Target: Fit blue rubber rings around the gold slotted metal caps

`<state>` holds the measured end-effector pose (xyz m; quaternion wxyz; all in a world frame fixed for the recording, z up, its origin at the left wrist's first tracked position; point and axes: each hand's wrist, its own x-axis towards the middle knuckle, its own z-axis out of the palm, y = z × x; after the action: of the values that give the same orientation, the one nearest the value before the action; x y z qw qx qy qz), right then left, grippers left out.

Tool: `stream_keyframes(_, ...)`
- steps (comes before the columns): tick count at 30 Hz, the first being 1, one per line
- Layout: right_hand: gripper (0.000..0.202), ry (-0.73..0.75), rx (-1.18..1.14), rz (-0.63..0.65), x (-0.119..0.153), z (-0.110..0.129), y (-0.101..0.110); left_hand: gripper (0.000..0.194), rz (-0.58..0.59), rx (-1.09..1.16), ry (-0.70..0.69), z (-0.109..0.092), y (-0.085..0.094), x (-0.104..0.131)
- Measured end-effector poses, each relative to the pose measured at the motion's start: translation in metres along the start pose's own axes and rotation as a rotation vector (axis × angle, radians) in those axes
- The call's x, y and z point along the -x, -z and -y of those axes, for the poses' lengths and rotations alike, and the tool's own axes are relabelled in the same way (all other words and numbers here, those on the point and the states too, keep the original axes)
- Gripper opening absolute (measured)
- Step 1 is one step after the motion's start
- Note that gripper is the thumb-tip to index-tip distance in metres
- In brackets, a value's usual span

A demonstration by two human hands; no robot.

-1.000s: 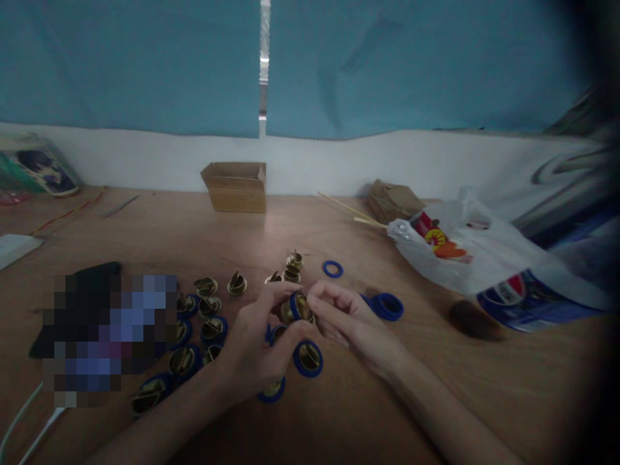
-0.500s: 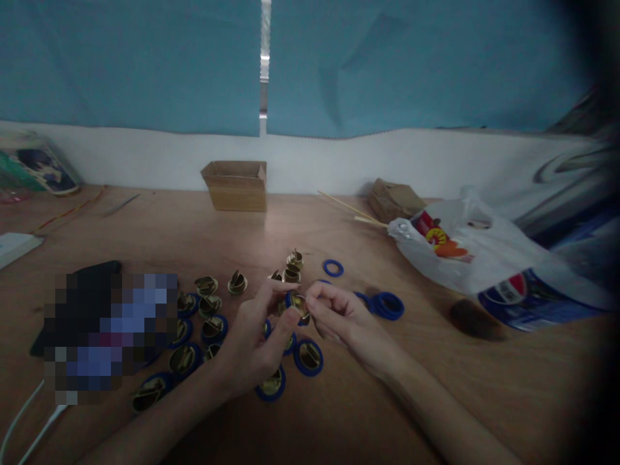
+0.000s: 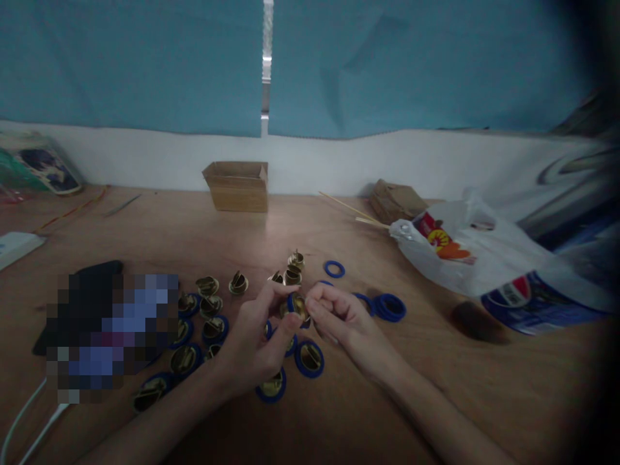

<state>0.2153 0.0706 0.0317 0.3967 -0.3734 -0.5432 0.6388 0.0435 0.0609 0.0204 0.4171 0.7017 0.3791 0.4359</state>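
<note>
Between both hands is a round brass-coloured piece with a blue ring (image 3: pixel 297 305) around it, tilted on edge. My left hand (image 3: pixel 256 336) grips it between thumb and index finger on the left side. From the right, my right hand (image 3: pixel 343 316) pinches at its edge, the fingertips partly hiding the contact. Around and under my left hand lie several similar brass pieces with blue rings, one of them (image 3: pixel 309 358) just below my fingers. Other brass pieces without rings, such as one (image 3: pixel 238 283), stand behind. A loose blue ring (image 3: pixel 334 268) and a stack of blue rings (image 3: pixel 390 307) lie beyond my right hand.
A phone with a blurred screen (image 3: pixel 111 323) and white cables lie at left. An open cardboard box (image 3: pixel 237 194) stands by the wall, a brown package (image 3: pixel 397 201) farther right. At right are a plastic bag (image 3: pixel 445 258) and a Pepsi bottle (image 3: pixel 537 300) on its side.
Both hands stay in nearly the same place on the brass piece, which has turned slightly between the fingers. The whole view has shifted a little.
</note>
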Motion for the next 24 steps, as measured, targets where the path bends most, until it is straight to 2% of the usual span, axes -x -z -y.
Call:
stream_keyframes(6,0.028,0.0,-0.018,-0.017,0.0002,-0.001,-0.0022,0.022,-0.015,0.026,-0.006,0.0031,-0.0017,0.0015)
stream_keyframes(15,0.016,0.026,-0.069,-0.098,-0.0017,-0.001,0.0042,0.037,-0.112,0.073,-0.038,0.0015,-0.0093,-0.0002)
stream_keyframes(24,0.02,-0.002,0.031,-0.14,-0.0048,-0.0021,0.001,0.042,-0.121,-0.018,-0.086,0.0026,-0.0067,-0.0003)
